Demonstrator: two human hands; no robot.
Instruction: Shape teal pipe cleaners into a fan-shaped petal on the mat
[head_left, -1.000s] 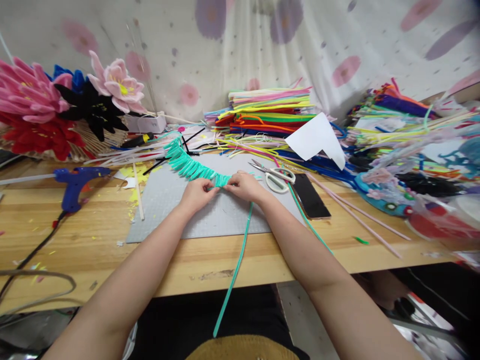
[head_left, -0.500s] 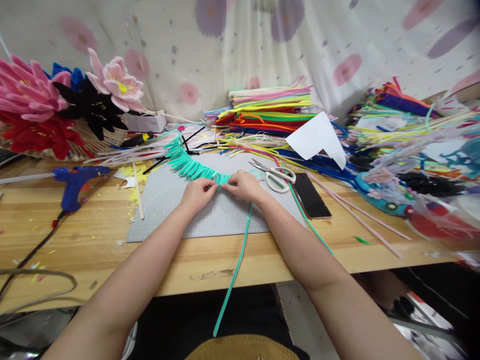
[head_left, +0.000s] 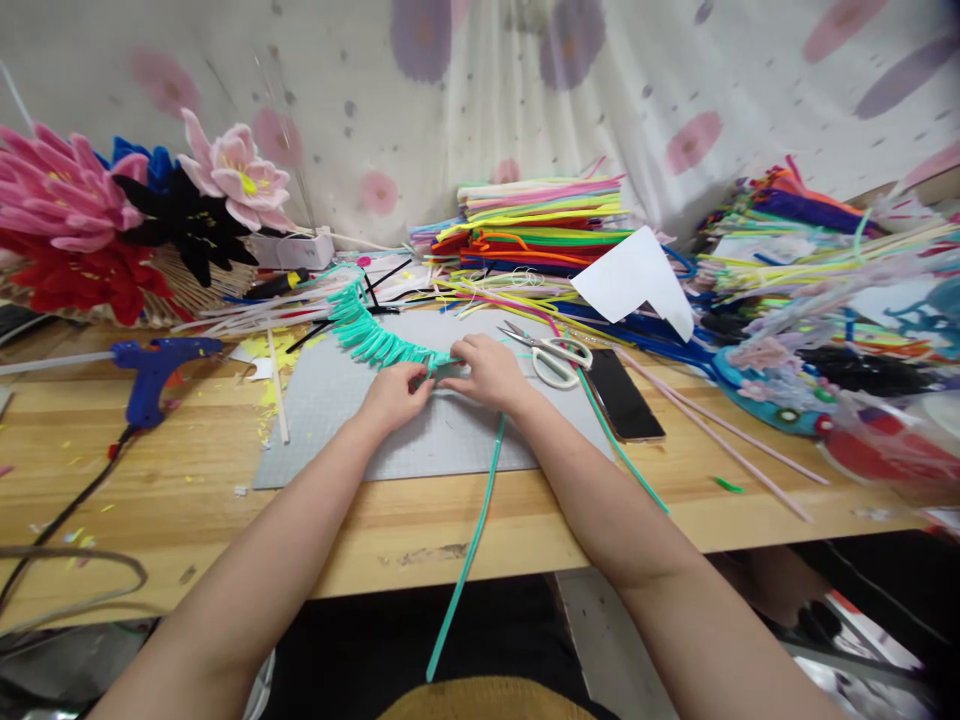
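A curved fringe of looped teal pipe cleaner [head_left: 367, 333] arcs over the grey cutting mat [head_left: 457, 440]. My left hand [head_left: 396, 398] pinches its near right end between thumb and fingers. Close beside it, my right hand [head_left: 487, 372] has its fingers closed on the teal pipe cleaner at that same end; the exact grip is partly hidden. From under my right wrist a long teal pipe cleaner [head_left: 480, 525] hangs over the table's front edge. White-handled scissors [head_left: 556, 362] lie partly open just right of my right hand.
A black phone [head_left: 624, 395] lies right of the mat. At the left are a blue glue gun [head_left: 150, 375] with its cord and several fuzzy flowers [head_left: 232, 170]. Stacked pipe cleaners [head_left: 540, 225] and white paper [head_left: 634, 285] fill the back. Pink stems [head_left: 720, 430] lie at the right.
My right hand's fingers have lifted and spread a little from the fringe's end, and a gap shows between my hands. My left hand stays pinched there.
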